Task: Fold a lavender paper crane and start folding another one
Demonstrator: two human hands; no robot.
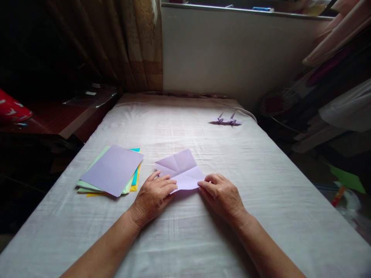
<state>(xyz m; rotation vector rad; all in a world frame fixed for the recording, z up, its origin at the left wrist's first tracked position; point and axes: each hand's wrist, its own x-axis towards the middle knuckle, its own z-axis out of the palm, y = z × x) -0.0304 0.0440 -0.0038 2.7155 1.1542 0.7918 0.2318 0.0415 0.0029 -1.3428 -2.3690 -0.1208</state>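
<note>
A square of lilac origami paper [185, 173] with crossing crease lines lies in front of me on the cloth-covered surface. Its near edge is lifted slightly in a curve. My left hand [155, 195] rests on its left side, fingers stretched out and lying over the paper; the thumb is mostly hidden. At the right corner, my right hand [222, 193] pinches the edge between thumb and fingers. Left of my left hand is a stack of coloured paper [113, 170], lilac on top, with green, blue and yellow sheets showing beneath.
Two folded lilac paper cranes [227, 120] stand toward the far right of the white cloth [174, 239]. A dark red wooden table [58, 116] adjoins on the left, and a curtain [139, 46] hangs behind. Clothes [348, 100] hang at right.
</note>
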